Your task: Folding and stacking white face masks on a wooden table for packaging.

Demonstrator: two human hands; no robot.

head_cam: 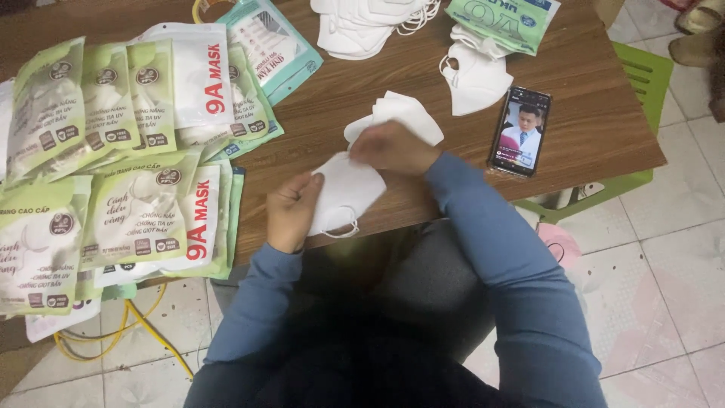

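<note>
- Where the worktop (574, 136) ends left, I see green-and-white flat packets (136, 204) overlapping.
- My left hand (293, 211) and right hand (393, 147) each pinch one white mask (343, 189), grips closed on it.

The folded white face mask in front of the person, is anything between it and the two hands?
No. The left hand and right hand already touch the folded white face mask; nothing visible sits between.

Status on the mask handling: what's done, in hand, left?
Done, by the look of it: filled mask packets are spread over the table's left side. In hand: the left hand and right hand grip white masks at the table edge. Left: loose white masks piled at the far edge, plus some beside the phone.
</note>
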